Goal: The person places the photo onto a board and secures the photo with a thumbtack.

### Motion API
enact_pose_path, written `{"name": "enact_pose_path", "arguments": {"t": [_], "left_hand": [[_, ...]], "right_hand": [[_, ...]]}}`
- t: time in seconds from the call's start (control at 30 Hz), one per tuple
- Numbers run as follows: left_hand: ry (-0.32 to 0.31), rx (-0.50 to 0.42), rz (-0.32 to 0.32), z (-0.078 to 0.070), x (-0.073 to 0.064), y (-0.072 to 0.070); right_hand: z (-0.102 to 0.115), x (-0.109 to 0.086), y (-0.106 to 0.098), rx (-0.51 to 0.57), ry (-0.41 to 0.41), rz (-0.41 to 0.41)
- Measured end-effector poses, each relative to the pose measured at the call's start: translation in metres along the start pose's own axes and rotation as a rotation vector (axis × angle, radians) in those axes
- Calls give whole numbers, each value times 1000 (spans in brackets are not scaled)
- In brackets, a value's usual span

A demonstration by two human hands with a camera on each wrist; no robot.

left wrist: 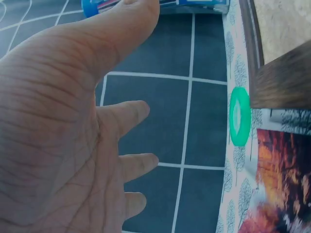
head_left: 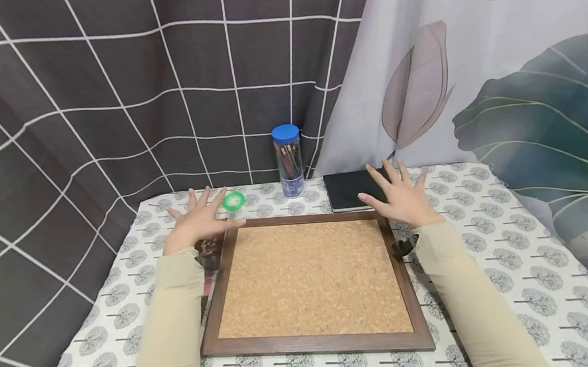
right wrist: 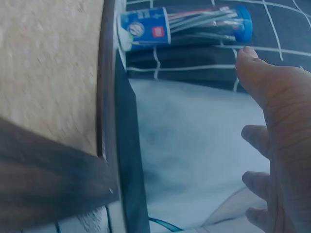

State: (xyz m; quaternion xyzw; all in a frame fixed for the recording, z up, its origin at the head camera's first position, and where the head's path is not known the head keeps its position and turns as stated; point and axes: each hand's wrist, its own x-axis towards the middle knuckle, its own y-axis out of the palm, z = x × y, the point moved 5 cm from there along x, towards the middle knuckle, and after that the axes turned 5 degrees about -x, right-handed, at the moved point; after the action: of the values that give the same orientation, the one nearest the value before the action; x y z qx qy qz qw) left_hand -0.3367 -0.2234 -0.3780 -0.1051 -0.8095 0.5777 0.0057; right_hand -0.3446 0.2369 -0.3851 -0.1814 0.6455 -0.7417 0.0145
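A cork board [head_left: 312, 280] in a dark brown wooden frame lies flat on the table between the two forearms. My left hand [head_left: 198, 220] is raised with fingers spread, above the board's far left corner and holding nothing. Beside that corner is a green ring-shaped roll [head_left: 234, 201], perhaps tape. Fingers spread too, my right hand [head_left: 401, 195] hovers by the far right corner, in front of a black notebook [head_left: 351, 189]. Partly hidden under the left arm, a colourful printed picture [left wrist: 284, 179] lies left of the board.
At the back stands a clear tube [head_left: 289, 161] with a blue lid, holding several pencils. A tree-patterned cloth [head_left: 507, 259] covers the table. Behind it hang a dark grid curtain [head_left: 201, 58] and a pale leaf-printed curtain [head_left: 414, 1].
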Motion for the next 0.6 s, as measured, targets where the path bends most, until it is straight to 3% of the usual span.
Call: {"name": "enact_pose_path", "arguments": {"t": [0.1,0.3,0.43,0.6], "left_hand": [[-17,-5,-16,5,-1,-5],[-55,-68,-124,28,-4,-19],[-79,-104,-125,41,-7,-19],[-57,-145,-121,44,-5,-19]], "right_hand": [[-7,-1,-7,57,-17,-36],[-35,-5,-12,212,-38,-159],[-56,-12,0,307,10,-181],[-79,-16,11,418,72,-187]]}}
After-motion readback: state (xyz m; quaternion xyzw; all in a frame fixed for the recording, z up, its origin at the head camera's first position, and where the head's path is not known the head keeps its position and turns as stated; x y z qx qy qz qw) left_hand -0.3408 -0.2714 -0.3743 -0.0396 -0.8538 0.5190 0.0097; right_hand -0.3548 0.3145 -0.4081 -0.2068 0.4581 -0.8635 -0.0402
